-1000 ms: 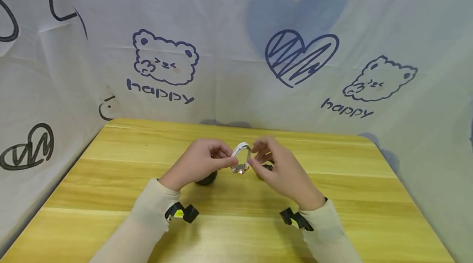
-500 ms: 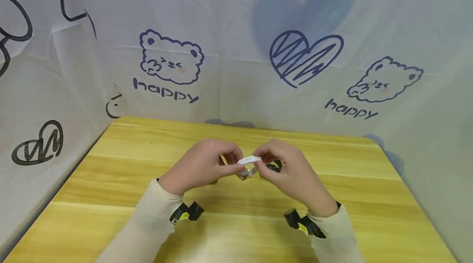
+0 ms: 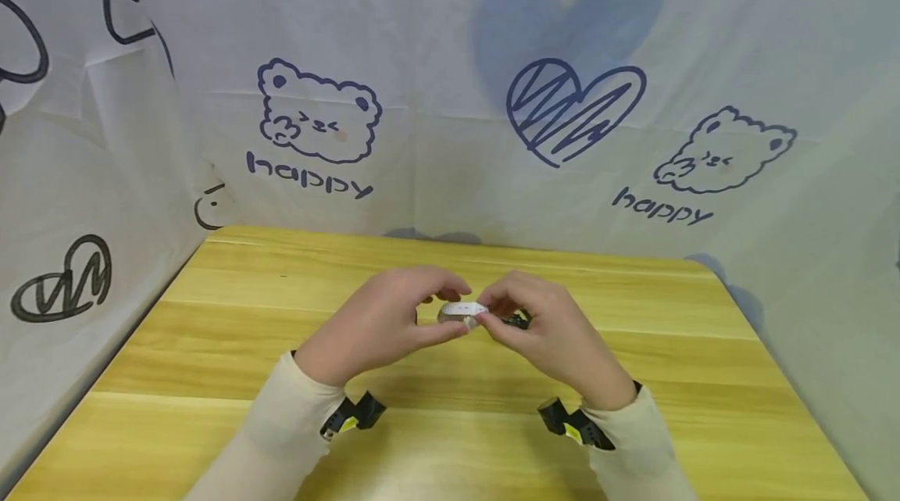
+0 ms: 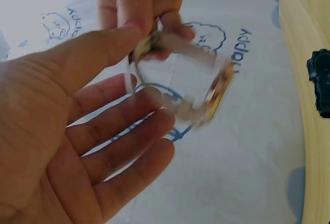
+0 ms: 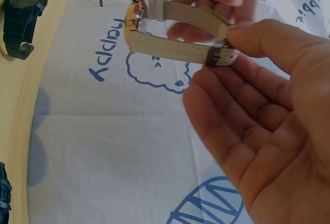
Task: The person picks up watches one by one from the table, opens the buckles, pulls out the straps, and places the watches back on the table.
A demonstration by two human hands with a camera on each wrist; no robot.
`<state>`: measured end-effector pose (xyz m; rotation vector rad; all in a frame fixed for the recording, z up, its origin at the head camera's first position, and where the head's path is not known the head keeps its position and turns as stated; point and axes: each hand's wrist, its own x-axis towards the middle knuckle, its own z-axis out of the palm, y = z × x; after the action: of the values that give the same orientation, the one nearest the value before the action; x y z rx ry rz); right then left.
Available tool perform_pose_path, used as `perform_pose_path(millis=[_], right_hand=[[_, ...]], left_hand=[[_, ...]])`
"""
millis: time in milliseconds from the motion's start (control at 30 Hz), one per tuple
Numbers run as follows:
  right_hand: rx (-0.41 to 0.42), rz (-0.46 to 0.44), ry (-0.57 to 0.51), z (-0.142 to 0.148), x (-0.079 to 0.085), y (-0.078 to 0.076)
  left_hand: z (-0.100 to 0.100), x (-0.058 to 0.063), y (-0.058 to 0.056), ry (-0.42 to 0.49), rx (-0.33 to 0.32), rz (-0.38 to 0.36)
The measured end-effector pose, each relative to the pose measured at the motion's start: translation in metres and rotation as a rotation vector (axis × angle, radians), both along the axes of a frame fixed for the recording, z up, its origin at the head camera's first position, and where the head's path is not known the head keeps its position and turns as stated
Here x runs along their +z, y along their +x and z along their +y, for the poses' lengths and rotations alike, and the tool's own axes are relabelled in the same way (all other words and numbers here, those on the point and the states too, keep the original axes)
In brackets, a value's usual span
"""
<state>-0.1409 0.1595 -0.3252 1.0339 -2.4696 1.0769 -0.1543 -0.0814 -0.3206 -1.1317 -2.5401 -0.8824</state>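
Observation:
A wristwatch (image 5: 175,52) with a pale strap and gold-toned case hangs in the air, its strap bent into a loop. My right hand (image 3: 555,333) pinches the strap near its dark buckle (image 5: 219,56) between thumb and fingertips. Close on the other side, my left hand (image 3: 383,321) has its thumb and fingers spread around the watch. Those left fingers (image 4: 129,147) look relaxed and apart in the left wrist view, where the watch is motion-blurred.
Beyond my right hand, a black watch (image 5: 23,20) lies on the wooden table (image 3: 450,423). Another dark object (image 5: 4,195) shows at the right wrist view's edge. A printed white cloth (image 3: 450,173) hangs behind the table.
The watch has turned from an upright loop to lying sideways, its strap now at the right fingertips. The left fingers, earlier pinching it, have spread apart.

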Motion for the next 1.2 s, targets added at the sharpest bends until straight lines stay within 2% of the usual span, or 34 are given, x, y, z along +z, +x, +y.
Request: perform_pose_path(millis=[167,400,567,767,1200], right_hand=[[0.011,0.022,0.013,-0.002,-0.001,-0.002],[-0.008,-0.037,0.076,-0.002,-0.001,-0.003],[-0.037,-0.083,0.101,-0.003,-0.002,-0.002],[-0.055,-0.101,0.112,-0.002,-0.002,-0.001],[-0.009,-0.159,0.068,0.000,-0.002,-0.003]], left_hand=[[0.007,-0.004,0.000,0.015,-0.009,0.058],[0.010,-0.008,-0.001,0.003,0.012,0.011],[0.010,-0.010,-0.002,0.013,0.001,0.001],[0.011,-0.011,-0.003,-0.019,0.028,0.002],[0.009,-0.014,-0.007,0.000,0.000,0.007]])
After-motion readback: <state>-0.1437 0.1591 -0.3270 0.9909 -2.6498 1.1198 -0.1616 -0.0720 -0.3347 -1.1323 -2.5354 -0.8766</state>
